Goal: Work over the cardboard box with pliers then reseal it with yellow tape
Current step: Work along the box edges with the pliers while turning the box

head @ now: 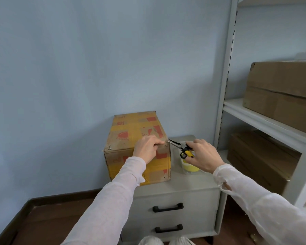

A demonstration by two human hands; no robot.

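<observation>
a low grey cabinet (189, 183) with two drawers and black handles (167, 207) stands on the dark wooden floor (48, 221), close to the wall. on the left part of its top stands the cardboard box (131, 128). near the box, on the right, lies the yellow tape (190, 167). to the right of the cabinet, a white shelf (265, 119) carries a big brown box (281, 89).

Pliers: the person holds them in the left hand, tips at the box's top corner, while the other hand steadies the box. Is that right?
Not quite. The pliers are in the right hand, not the left. The head view shows their tips at the top corner of the box, while the left hand grips the box there.
</observation>
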